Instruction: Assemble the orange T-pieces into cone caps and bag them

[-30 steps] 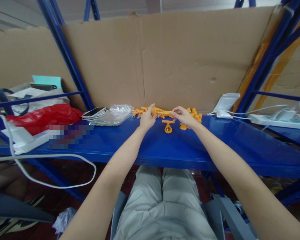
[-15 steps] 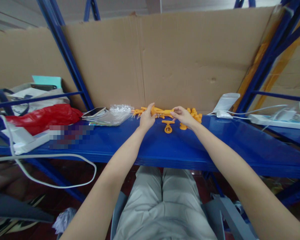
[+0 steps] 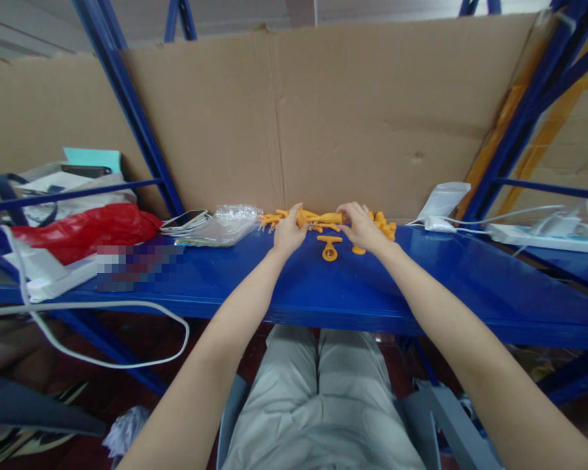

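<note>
Near the back of the blue shelf, my left hand (image 3: 289, 234) is closed around the left end of an orange plastic part (image 3: 329, 217). My right hand (image 3: 364, 228) curves round the part's right end, thumb below and fingers above; its exact contact is partly hidden. Just in front of the hands lies a T-shaped orange piece (image 3: 329, 249) with a round ring. A small round orange piece (image 3: 359, 250) sits below my right hand. More orange pieces (image 3: 386, 227) are piled to the right, and orange parts with small springs (image 3: 270, 220) lie left of my left hand.
Clear plastic bags (image 3: 232, 227) and a phone (image 3: 186, 220) lie to the left, beside a red bag (image 3: 93, 228). White power strips (image 3: 549, 236) with cables flank the work area. Cardboard (image 3: 353, 117) stands behind, between blue posts (image 3: 132, 111).
My right hand has shifted slightly, its thumb and fingers now spread wider around the part's right end. My left hand has barely moved.
</note>
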`<state>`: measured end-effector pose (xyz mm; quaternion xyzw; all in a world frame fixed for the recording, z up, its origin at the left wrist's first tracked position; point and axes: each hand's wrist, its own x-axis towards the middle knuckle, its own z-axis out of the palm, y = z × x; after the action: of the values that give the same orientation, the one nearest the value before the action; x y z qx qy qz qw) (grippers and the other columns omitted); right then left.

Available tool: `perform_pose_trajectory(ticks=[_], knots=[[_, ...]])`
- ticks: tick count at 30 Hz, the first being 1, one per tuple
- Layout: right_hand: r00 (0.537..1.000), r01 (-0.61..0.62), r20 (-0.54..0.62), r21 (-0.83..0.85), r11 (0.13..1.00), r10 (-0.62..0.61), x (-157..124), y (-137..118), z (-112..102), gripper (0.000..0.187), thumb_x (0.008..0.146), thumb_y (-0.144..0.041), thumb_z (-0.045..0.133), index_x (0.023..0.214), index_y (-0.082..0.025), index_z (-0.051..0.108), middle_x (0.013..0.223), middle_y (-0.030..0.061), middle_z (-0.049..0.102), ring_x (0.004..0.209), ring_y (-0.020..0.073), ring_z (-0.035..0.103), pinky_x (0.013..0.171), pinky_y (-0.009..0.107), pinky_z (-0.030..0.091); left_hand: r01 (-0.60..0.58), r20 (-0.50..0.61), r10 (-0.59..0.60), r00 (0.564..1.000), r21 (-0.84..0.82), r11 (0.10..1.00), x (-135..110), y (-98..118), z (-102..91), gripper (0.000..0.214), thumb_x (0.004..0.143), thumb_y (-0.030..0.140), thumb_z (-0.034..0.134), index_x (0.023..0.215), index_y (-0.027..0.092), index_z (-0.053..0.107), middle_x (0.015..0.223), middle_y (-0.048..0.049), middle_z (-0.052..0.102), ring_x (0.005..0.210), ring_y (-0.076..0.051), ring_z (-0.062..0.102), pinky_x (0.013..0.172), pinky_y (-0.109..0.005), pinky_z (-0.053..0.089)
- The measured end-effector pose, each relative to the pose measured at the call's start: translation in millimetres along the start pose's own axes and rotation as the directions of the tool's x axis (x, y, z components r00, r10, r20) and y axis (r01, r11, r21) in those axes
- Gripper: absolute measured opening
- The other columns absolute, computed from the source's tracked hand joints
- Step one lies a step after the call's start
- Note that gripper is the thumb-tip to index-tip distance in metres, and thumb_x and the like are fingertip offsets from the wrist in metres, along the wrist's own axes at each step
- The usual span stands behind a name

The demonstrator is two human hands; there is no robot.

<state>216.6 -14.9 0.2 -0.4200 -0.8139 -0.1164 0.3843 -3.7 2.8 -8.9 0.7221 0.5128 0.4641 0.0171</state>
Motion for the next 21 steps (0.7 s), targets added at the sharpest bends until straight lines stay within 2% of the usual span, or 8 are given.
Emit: perform_pose_trajectory(ticks=[4, 10, 13, 17, 21], knots=[[1.000, 0.029, 0.011, -0.066, 0.997, -0.028, -0.4, -3.6, -6.2, 0.036, 0.085, -0.012, 0.047, 0.117, -0.026, 0.052, 0.118, 0.0107, 0.061, 0.116, 0.0305, 0.057, 0.113, 0.073, 0.021, 0.005, -0.017, -0.004, 1.000, 0.052, 0.999, -1.9, 2.6, 1.4, 0.059, 0.084, 0.024, 0.068, 0.140, 0.019, 0.053, 0.101, -0.0086, 0.075, 0.096, -0.023, 0.070, 0.090, -0.033, 0.051], [0.997, 0.076, 0.012, -0.170, 0.983, -0.075, 1.4, -11.3, -13.8, 0.039, 0.085, -0.007, 0.039, 0.118, -0.023, 0.052, 0.121, 0.0123, 0.059, 0.119, 0.0309, 0.056, 0.117, 0.073, 0.010, 0.001, 0.031, -0.003, 1.000, 0.068, 0.998, -3.0, 6.4, 1.5, 0.057, 0.085, 0.027, 0.068, 0.139, 0.015, 0.054, 0.102, -0.0101, 0.075, 0.094, -0.023, 0.070, 0.088, -0.033, 0.052], [0.998, 0.065, 0.007, -0.138, 0.988, -0.065, 0.9, -10.5, -11.7, 0.037, 0.085, -0.010, 0.042, 0.119, -0.024, 0.052, 0.120, 0.0123, 0.059, 0.120, 0.0316, 0.056, 0.116, 0.073, 0.012, -0.001, 0.027, -0.001, 1.000, 0.064, 0.998, -2.8, 5.7, 0.6, 0.057, 0.085, 0.027, 0.068, 0.139, 0.015, 0.053, 0.101, -0.0098, 0.074, 0.096, -0.023, 0.070, 0.089, -0.033, 0.051], [0.999, -0.009, -0.032, -0.011, 1.000, 0.009, -0.3, -5.0, -3.7, 0.032, 0.089, -0.026, 0.052, 0.121, -0.025, 0.051, 0.120, 0.0124, 0.060, 0.113, 0.0314, 0.059, 0.112, 0.073, 0.021, 0.004, 0.003, -0.004, 1.000, 0.057, 0.998, -2.8, 4.0, 0.0, 0.057, 0.084, 0.025, 0.068, 0.139, 0.019, 0.053, 0.103, -0.0088, 0.074, 0.098, -0.023, 0.070, 0.090, -0.033, 0.051], [0.994, -0.077, -0.065, 0.104, 0.992, 0.084, -0.1, -1.1, 1.5, 0.030, 0.096, -0.042, 0.048, 0.120, -0.025, 0.052, 0.111, 0.0103, 0.065, 0.105, 0.0294, 0.062, 0.111, 0.072, 0.021, 0.017, 0.004, -0.017, 1.000, 0.053, 0.998, -3.3, 4.9, -0.8, 0.057, 0.084, 0.026, 0.067, 0.139, 0.020, 0.052, 0.104, -0.0087, 0.074, 0.100, -0.024, 0.070, 0.090, -0.033, 0.051]])
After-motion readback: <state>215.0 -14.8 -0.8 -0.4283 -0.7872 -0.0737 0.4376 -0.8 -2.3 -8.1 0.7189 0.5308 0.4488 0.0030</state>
